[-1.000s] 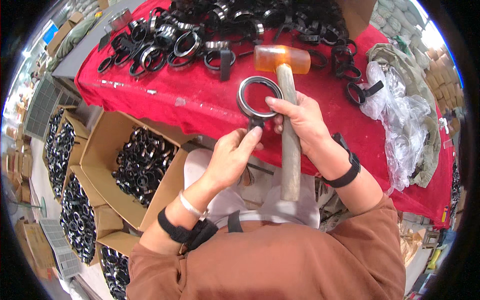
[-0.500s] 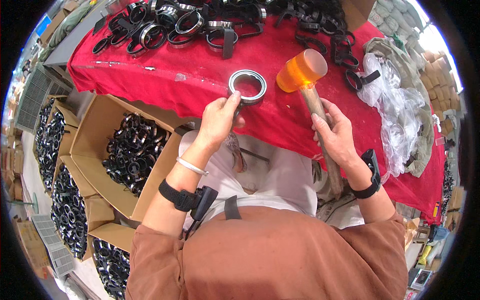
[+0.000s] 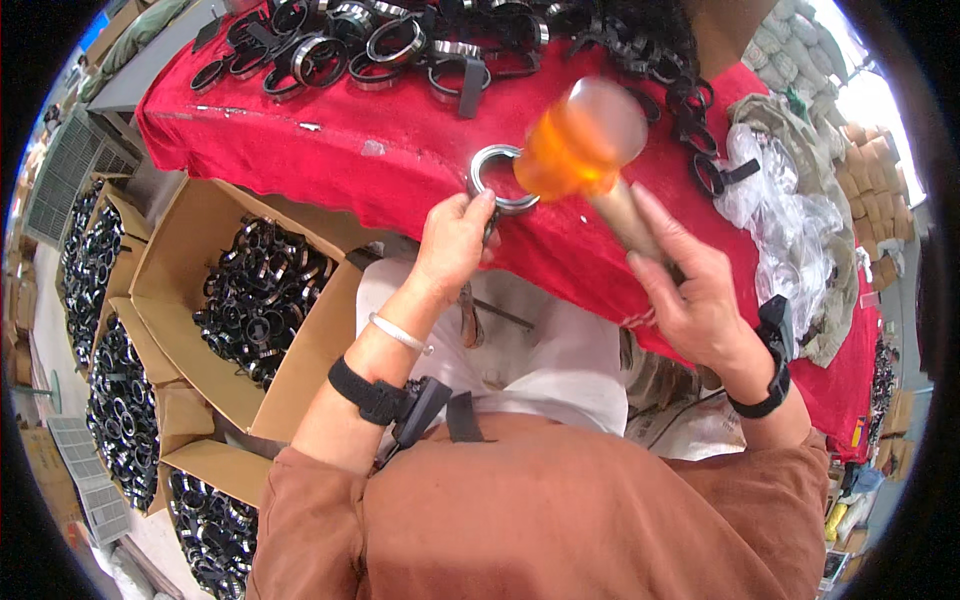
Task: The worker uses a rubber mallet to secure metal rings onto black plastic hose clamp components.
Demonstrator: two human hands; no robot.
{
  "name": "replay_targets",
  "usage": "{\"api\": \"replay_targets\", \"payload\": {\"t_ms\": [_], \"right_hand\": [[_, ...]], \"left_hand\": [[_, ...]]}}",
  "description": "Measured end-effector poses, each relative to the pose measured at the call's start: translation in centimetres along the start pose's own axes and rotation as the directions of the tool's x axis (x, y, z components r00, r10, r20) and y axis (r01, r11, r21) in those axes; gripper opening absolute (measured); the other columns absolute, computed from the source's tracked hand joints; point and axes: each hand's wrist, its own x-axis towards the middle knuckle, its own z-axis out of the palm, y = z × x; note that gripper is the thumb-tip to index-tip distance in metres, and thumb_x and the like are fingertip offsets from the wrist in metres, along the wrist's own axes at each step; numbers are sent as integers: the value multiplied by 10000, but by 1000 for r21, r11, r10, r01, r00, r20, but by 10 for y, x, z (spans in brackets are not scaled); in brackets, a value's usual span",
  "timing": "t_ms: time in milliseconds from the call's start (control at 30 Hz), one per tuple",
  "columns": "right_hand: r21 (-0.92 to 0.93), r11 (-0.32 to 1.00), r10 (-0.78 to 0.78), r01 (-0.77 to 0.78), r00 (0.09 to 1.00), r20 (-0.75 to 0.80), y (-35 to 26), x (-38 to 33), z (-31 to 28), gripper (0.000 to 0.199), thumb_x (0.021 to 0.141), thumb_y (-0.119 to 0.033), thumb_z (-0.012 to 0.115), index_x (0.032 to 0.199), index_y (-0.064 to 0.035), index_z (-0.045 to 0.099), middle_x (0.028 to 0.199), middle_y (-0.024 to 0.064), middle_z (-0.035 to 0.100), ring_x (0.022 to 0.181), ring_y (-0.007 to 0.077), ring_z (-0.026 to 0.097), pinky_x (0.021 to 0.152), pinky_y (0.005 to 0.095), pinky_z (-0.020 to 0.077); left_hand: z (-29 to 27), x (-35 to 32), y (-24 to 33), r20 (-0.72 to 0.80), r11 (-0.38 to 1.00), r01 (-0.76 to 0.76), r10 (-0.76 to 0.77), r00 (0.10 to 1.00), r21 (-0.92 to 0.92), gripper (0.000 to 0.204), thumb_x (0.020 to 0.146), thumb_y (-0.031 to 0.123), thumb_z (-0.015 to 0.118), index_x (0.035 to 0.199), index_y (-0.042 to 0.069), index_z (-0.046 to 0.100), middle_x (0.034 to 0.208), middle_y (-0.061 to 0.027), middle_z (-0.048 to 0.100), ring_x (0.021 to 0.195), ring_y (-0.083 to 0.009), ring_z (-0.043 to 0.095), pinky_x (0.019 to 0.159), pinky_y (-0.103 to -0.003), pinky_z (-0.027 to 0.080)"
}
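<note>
A metal ring (image 3: 492, 165) lies flat on the red cloth near the table's front edge. My left hand (image 3: 452, 240) pinches its near rim with the fingertips. My right hand (image 3: 692, 290) grips the wooden handle of a mallet with an orange head (image 3: 580, 140). The mallet head is blurred and sits over the right side of the ring. Each wrist carries a black strap; the left one also has a thin silver bangle.
A row of black and silver rings (image 3: 400, 45) lies along the far side of the red table (image 3: 300, 150). Open cardboard boxes (image 3: 250, 300) full of rings stand on the floor at my left. Clear plastic bags (image 3: 790, 215) lie at the right.
The mallet has gone from lying flat under my right hand to being lifted and swung down onto the ring. My left hand reached forward and took the ring's near rim.
</note>
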Motion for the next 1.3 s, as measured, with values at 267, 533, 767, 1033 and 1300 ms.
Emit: {"api": "replay_targets", "payload": {"t_ms": [267,533,767,1033,1300], "right_hand": [[-152,988,-25,38,996,91,12,57,53,514,796,-10,570,1287,-44,422,1032,218,592,925,324,610,792,372,488],[8,990,-131,140,944,-304,-15,72,13,465,813,-37,577,1257,-4,443,1109,258,554,1004,309,592,805,354,480],[-54,998,18,-19,1000,-25,32,32,29,541,810,-70,578,1304,-10,365,949,289,570,837,403,594,696,404,481],[492,748,400,-445,894,201,32,34,24,533,835,-99,561,1325,-39,360,727,17,540,578,68,523,503,232,461],[380,924,211,-43,887,-412,-11,-1,13,479,901,-60,419,1367,-39,309,707,6,515,530,49,452,462,194,399]], "left_hand": [[3,-9,-2,27,999,36,-36,999,0,214,904,294,499,817,104,539,642,30,493,538,-52,443,471,-190,350],[-4,-4,-9,44,999,18,-17,999,-37,196,894,283,515,802,111,530,631,51,466,523,-32,396,460,-188,311],[-5,-3,-6,48,999,-14,12,999,35,225,896,302,517,765,119,513,595,50,447,517,-34,390,461,-186,302],[-1,0,-5,92,873,-307,295,951,379,353,872,363,549,826,13,547,722,-65,557,667,-157,518,625,-301,429],[-1,-2,-6,26,792,-262,298,954,551,509,830,419,568,830,-87,513,780,-284,576,787,-392,586,693,-418,446]]}}
